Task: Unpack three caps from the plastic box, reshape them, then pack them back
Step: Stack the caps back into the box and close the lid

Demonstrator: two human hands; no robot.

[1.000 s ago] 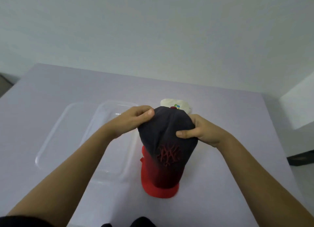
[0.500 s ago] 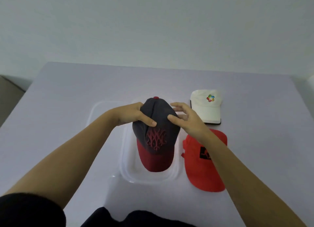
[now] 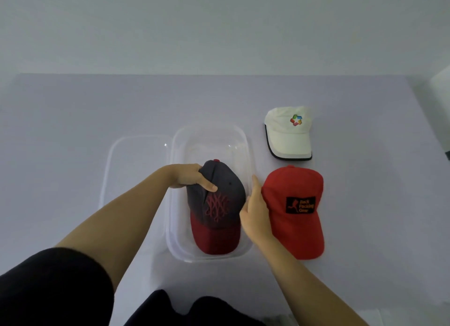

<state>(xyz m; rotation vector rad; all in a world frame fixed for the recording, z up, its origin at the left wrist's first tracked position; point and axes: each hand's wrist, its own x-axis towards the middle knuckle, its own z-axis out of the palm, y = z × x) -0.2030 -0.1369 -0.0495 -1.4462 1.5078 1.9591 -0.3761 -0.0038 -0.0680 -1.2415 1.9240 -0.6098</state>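
A dark grey cap (image 3: 219, 204) with a dark red brim and red embroidery sits inside the clear plastic box (image 3: 211, 135), brim toward me. My left hand (image 3: 192, 180) grips the left side of its crown, thumb on the front panel. My right hand (image 3: 255, 208) presses flat against the cap's right side, at the box's right wall. A red cap (image 3: 295, 211) with a black patch lies on the table right of the box. A white cap (image 3: 288, 133) with a coloured logo lies behind the red one.
The clear lid (image 3: 136, 169) lies flat on the table, touching the box's left side. The lavender table (image 3: 73, 121) runs to a pale wall at the back. My dark clothing shows at the bottom edge.
The dark grey cap has come down from above the table into the box. My right hand has slid from the crown's top to its right side. The view has shifted.
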